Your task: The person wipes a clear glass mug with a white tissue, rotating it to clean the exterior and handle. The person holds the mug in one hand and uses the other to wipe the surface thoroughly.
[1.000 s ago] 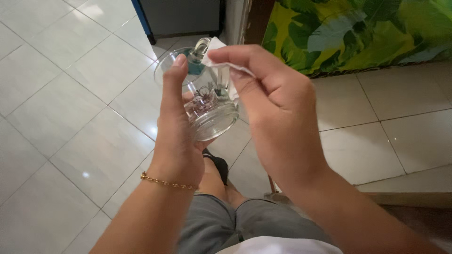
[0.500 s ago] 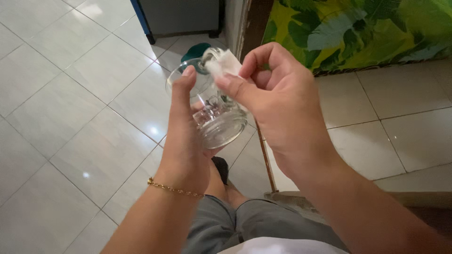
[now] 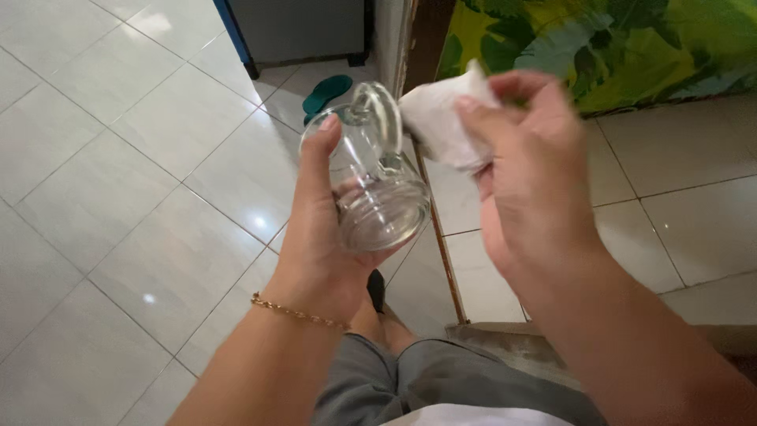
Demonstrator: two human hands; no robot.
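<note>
While the left hand grips a clear glass mug mid-frame, the right hand, pinching a white tissue just right of the handle, seems between wipes, needing renewed contact.

The mug is clear, smooth glass with a glossy sheen. Beside its handle, the wad looks like soft matt white paper. Below the mug, the floor is glossy pale tile; the bracelet is shiny gold-coloured metal chain; the shorts are matt grey cloth.
</note>
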